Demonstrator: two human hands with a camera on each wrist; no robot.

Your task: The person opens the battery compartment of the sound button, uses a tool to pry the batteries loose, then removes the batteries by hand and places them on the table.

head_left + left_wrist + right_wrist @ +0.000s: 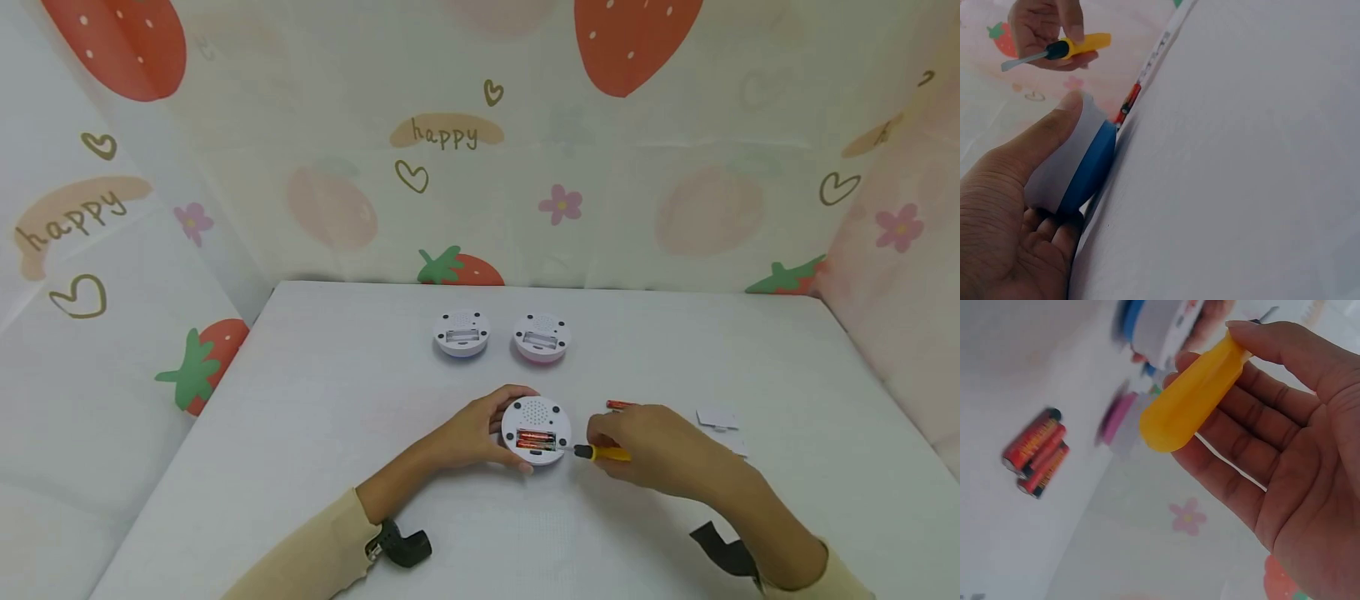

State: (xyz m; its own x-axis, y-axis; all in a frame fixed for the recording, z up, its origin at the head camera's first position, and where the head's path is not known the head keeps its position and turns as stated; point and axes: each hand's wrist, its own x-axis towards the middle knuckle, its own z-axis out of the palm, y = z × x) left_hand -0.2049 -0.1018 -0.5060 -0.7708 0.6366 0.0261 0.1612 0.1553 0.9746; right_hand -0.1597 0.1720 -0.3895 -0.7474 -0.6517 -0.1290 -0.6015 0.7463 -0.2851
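Pale cloth walls point(615, 158) printed with strawberries, hearts, flowers and the word "happy" close in a white tabletop point(300, 358) on its far side and both flanks. Near the middle of that surface is a round white device point(536, 412), tilted with its dotted face up; the left wrist view shows a blue lower side. The left hand point(472, 435) grips it from the left, thumb along the near rim and fingers round the far side. Two red batteries point(536, 439) lie side by side in its open compartment.

The right hand point(648, 442) holds a screwdriver point(611, 453) by its yellow handle, the shaft pointing left at the device's right edge — whether the tip touches, I cannot tell.

Behind the device, well apart from it, stand two similar units: a blue-based one point(461, 335) and, to its right, a pink-based one point(541, 340), each with its compartment open. Loose red batteries point(1034, 447) lie together on the table beyond the right hand, which hides most of them from the head camera. Farther right are flat white pieces point(717, 416) — the right forearm passes just in front of them.
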